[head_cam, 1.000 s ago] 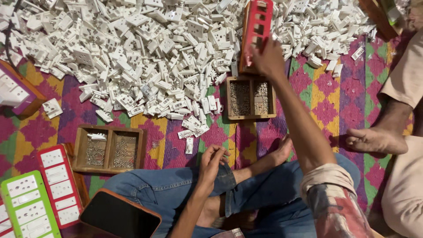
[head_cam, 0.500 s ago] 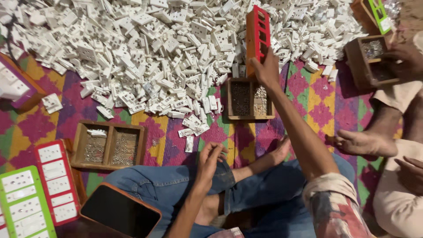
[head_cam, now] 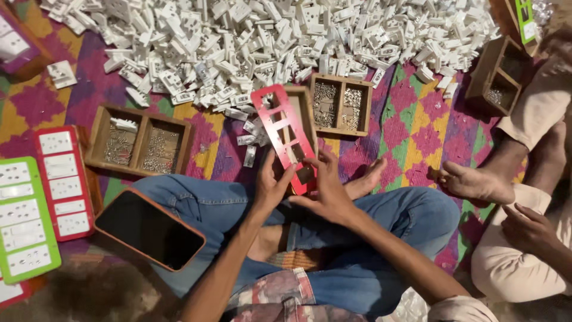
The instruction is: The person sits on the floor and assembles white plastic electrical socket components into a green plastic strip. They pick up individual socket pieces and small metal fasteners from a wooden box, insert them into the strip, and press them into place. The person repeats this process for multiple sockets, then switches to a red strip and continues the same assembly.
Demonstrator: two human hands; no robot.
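While both hands meet over the crossed legs in the head view, the left hand [head_cam: 271,188] and the right hand [head_cam: 325,189] hold a red plastic frame [head_cam: 285,136] with rectangular cut-outs by its lower end. The left fingers curl against its left edge, and the right fingers pinch its lower right edge, so each hand is closed on the frame. The frame slants up and away from the hands, its top end reaching toward the heap of white plastic parts [head_cam: 268,42] spread across the patterned mat [head_cam: 417,128]. Just right of the frame sits a two-compartment wooden tray [head_cam: 341,105] of small metal pieces; a similar wooden box [head_cam: 139,141] lies well to the left. A dark phone in an orange case [head_cam: 149,229] rests on the left knee. At the far left lie a filled red frame [head_cam: 62,182] and a green frame [head_cam: 24,217]. Another person's foot [head_cam: 473,183] and hand [head_cam: 527,226] show at the right.
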